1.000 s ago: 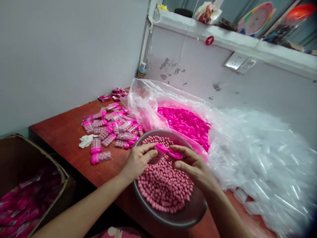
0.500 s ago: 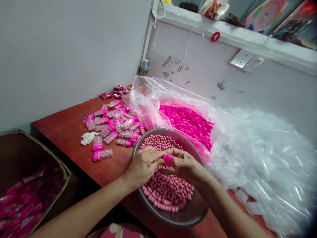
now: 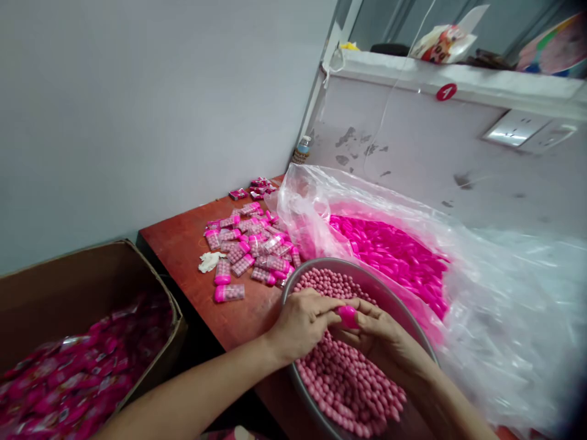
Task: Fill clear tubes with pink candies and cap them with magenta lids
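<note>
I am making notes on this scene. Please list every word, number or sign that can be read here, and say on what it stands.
"1": white digit on the round red sticker on the white ledge, tilted.
Packet on the ledge: coloured print, too blurred to read.
Small pink boxes at the table's far end: print too small to read.
Filled pink-capped tubes: no readable label.
Small bottle in the corner: label unreadable.

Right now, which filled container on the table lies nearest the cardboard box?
Start at the red-brown table, left of the metal bowl. From the heap of filled containers, come toward the cardboard box. The single container lies alone at the near edge, pink cap pointing left.
</note>
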